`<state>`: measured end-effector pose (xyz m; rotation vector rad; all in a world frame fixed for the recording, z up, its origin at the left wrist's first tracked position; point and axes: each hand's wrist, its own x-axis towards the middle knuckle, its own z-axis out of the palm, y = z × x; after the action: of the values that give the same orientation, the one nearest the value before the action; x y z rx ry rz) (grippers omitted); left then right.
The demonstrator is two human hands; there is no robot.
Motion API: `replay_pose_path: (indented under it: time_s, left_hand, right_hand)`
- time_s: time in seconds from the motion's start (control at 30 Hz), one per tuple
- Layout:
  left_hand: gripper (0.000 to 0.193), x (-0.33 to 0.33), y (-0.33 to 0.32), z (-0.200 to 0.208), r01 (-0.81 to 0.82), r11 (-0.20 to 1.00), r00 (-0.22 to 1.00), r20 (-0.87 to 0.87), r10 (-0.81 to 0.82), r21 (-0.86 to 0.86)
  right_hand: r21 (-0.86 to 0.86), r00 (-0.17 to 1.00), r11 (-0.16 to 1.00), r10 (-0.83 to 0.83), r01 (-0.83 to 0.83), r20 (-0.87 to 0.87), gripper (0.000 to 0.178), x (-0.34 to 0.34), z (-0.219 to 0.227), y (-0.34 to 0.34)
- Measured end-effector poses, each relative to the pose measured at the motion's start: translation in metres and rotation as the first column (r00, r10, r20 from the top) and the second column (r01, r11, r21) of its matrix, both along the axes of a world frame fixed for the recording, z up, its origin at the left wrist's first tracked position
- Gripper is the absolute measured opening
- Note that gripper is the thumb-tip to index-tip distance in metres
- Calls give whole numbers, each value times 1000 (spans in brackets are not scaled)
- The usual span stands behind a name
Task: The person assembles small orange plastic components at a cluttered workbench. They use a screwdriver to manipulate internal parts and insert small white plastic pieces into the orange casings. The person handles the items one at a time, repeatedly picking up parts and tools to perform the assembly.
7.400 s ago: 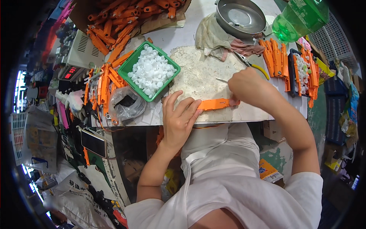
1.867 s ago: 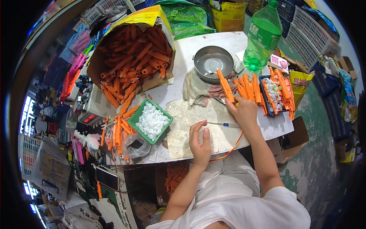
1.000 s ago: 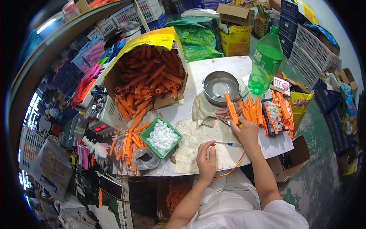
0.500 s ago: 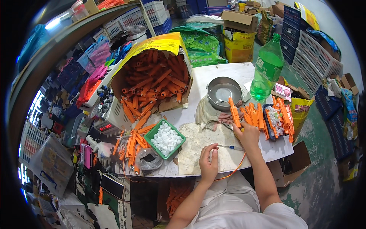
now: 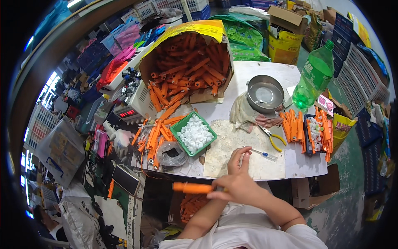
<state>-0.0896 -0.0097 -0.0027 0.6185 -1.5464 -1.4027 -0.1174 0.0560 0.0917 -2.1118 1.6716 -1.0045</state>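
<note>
Cardboard box (image 5: 188, 62) at the back of the bench (image 5: 265, 72) lies tipped open, spilling orange plastic handles (image 5: 166, 120) toward the front left; any knock there and more slide off the edge. Green bottle (image 5: 314, 76) stands upright at back right, tall and easy to topple if I swing an arm that way. Steel bowl (image 5: 265, 93) sits just left of it, on a rag. Green tray (image 5: 193, 133) of white caps sits near the front edge, loose pieces, a bump scatters them. Yellow-handled pliers (image 5: 271, 139) lie right of the work mat.

Right hand (image 5: 240, 189) is closed round one end of an orange handle (image 5: 192, 188), held level below the bench edge, over my lap; most of it sticks out left unsupported, so a slack grip drops it to the floor. Left hand (image 5: 238, 159) rests half open on the mat, two fingers stretched forward, holding nothing, near a small blue-tipped tool (image 5: 265, 155) that could roll off.
</note>
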Motion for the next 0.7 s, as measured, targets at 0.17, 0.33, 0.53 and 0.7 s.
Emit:
replay_pose_path:
  time_s: [0.17,0.33,0.53,0.7]
  left_hand:
    - [22,49,-22,44,26,926,975,214,60,-376]
    - [21,82,-164,108,67,575,664,467,585,-815]
    - [28,82,-316,88,392,713,-63,757,651,-581]
    - [31,73,-296,107,386,677,29,741,670,-627]
  right_hand:
    - [101,948,994,8,-42,318,30,-10,4,22]
    - [170,866,983,-141,66,479,21,-36,-3,51]
    - [101,894,994,-72,30,441,19,-21,-7,51]
    - [181,876,970,-224,159,427,20,-36,-7,58]
